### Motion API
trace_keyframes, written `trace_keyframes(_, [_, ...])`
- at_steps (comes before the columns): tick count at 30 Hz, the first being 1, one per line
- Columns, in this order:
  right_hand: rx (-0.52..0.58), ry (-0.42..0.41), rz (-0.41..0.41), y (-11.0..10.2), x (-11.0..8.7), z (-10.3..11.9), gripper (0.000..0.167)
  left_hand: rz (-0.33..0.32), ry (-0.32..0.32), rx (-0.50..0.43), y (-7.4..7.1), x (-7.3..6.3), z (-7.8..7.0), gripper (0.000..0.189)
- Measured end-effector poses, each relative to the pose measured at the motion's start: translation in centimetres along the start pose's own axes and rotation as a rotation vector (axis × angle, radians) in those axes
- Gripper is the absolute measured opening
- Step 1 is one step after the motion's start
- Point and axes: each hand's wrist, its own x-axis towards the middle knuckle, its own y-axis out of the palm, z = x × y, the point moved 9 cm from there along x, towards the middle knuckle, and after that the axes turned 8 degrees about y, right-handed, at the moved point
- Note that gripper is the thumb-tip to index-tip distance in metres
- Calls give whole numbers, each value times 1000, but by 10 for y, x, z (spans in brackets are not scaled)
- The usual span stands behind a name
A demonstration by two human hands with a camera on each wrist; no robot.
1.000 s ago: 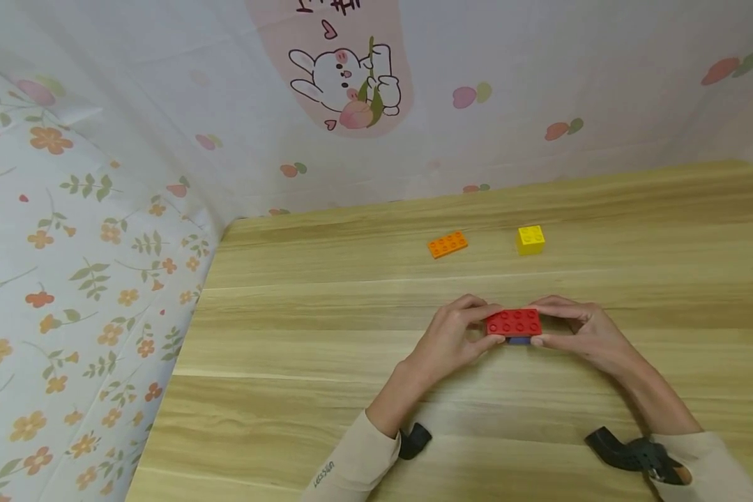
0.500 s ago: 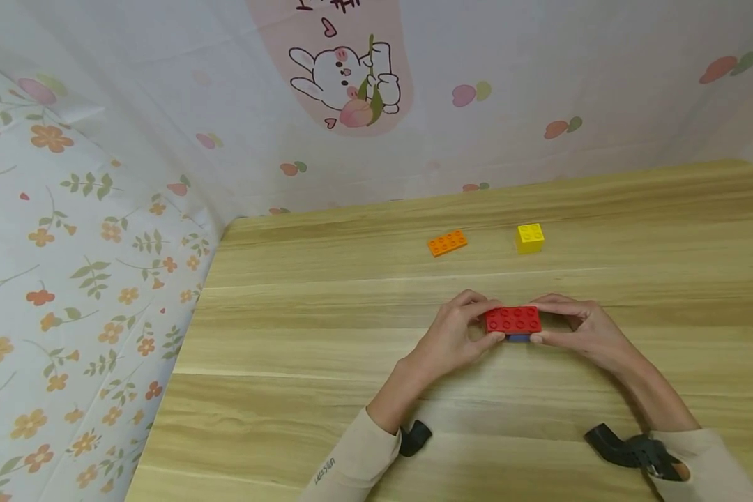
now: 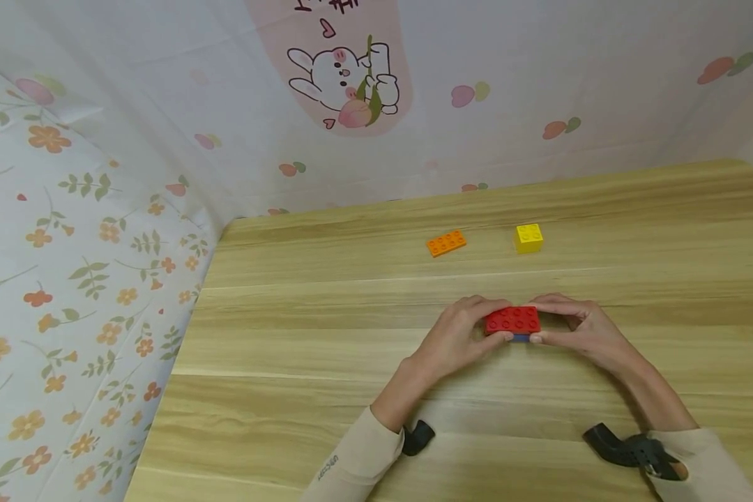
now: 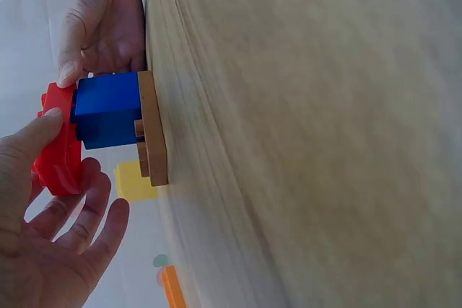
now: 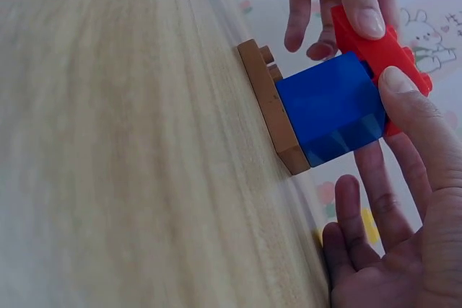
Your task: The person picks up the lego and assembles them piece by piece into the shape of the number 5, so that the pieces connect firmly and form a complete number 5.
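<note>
- Support seems to come from below: a flat brown plastic plate (image 5: 274, 110) lies on the pale wood-grain tabletop (image 3: 288, 328), and a squarish blue plastic block (image 5: 328, 110) stands on its right-hand end, so brown studs show at the left.
- On top of the blue block sits an oblong red plastic brick (image 3: 512, 319) with eight studs, reaching out leftward over those brown studs. The wrist views show a slight gap between red and blue, so it does not look fully seated.
- The left hand (image 3: 454, 335) pinches the red brick narrowly, thumb on the near face and forefinger behind, the other fingers spread loose; probably this steadies the overhanging end, which has nothing directly under it.
- The right hand (image 3: 580, 331) grips the other end in the same narrow way, its thumb by the seam with the blue block, perhaps to feel the alignment.
- Holding by the sides leaves the top studs mostly uncovered, which likely helps in judging whether the edges line up.
- Beyond the hands, a thin orange plastic plate (image 3: 446, 243) and a cube-like yellow plastic brick (image 3: 528, 239) lie apart from each other, out of the fingers' way.
</note>
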Motion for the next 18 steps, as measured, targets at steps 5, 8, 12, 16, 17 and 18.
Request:
trace_keyframes(5, [3,4,3,0,0,-3,38,-10,2,8,0,-1,0,42])
trace_keyframes(8, [8,-9,9,0,0,-2,39,-8,-2,28,0,-2,0,43])
trace_keyframes(12, [5,-20,22,2,0,1,41,-17,-8,37,-1,-2,0,43])
trace_keyframes(16, [-11,-18,28,2,0,1,42,-26,-13,31,-1,-3,0,43])
trace_keyframes(17, [-14,-17,28,2,0,1,42,-27,-15,31,-1,-3,1,43])
trace_keyframes(18, [-15,-14,26,2,1,0,42,-25,-18,35,-1,-3,1,43])
